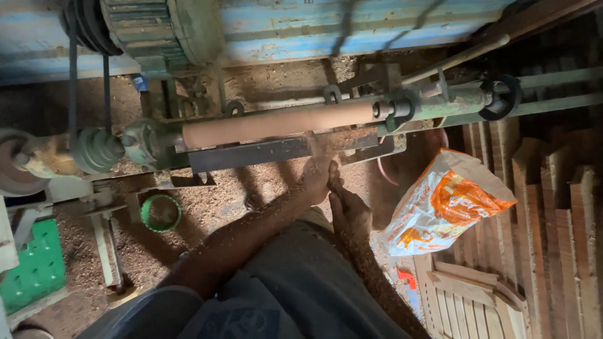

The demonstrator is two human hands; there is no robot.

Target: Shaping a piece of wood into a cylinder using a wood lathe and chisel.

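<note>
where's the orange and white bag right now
In the head view the orange and white bag sits at the right, just right of the right hand, below the lathe's tailstock and beside the stacked wooden pieces.

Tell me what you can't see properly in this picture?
- Tool tip: head view, blurred by flying sawdust at the wooden rod.
- What the left hand and right hand grip: hidden by the fingers and dust.
- Motor: cut off by the top edge.
- Orange bag: contents hidden inside.
</note>
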